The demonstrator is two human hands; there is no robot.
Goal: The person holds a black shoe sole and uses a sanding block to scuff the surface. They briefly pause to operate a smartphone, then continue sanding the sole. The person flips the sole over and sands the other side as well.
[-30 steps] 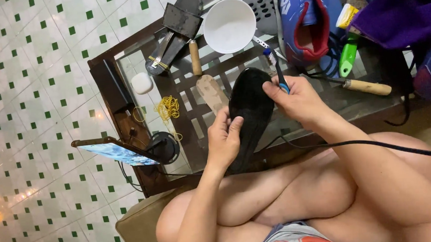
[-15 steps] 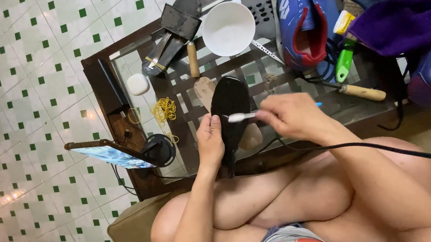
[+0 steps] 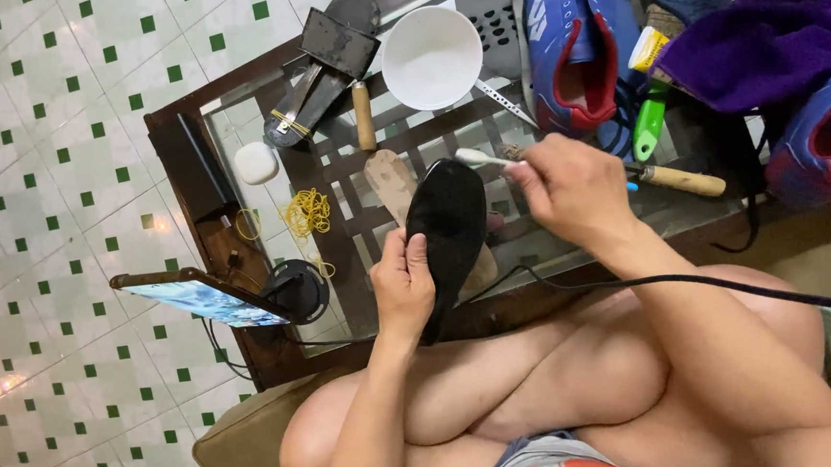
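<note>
A glass-topped desk (image 3: 235, 119) on a green-and-white tiled floor (image 3: 34, 122) carries blue shoes (image 3: 573, 51), a purple cloth (image 3: 759, 30), a white bowl (image 3: 431, 57), a trowel (image 3: 382, 159) and a heap of yellow rubber bands (image 3: 306, 211). Over its near edge a black insole (image 3: 447, 227) is held up on end, tilted. The left hand (image 3: 402, 287) is closed on the insole's lower edge, thumb on top. The right hand (image 3: 571, 190) is clamped on a toothbrush (image 3: 484, 158), whose white head lies just at the insole's upper end. The step in hand is judged to be brushing of the insole. A steady hold below and short strokes down its face would be called for next.
</note>
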